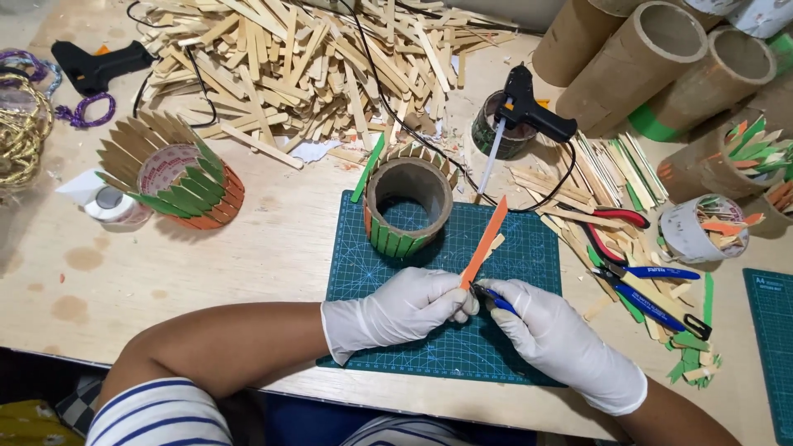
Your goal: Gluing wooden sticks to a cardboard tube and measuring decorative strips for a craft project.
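My left hand, in a white glove, pinches the lower end of an orange wooden stick that points up and away over the green cutting mat. My right hand, also gloved, grips a blue-handled cutting tool whose tip meets the stick's lower end. Just beyond on the mat stands a cardboard tube ring partly clad with green and orange sticks.
A big heap of plain wooden sticks fills the back. A black glue gun rests on a tin. Pliers with red handles, blue-handled cutters, cardboard tubes, a finished stick-clad holder, tape roll.
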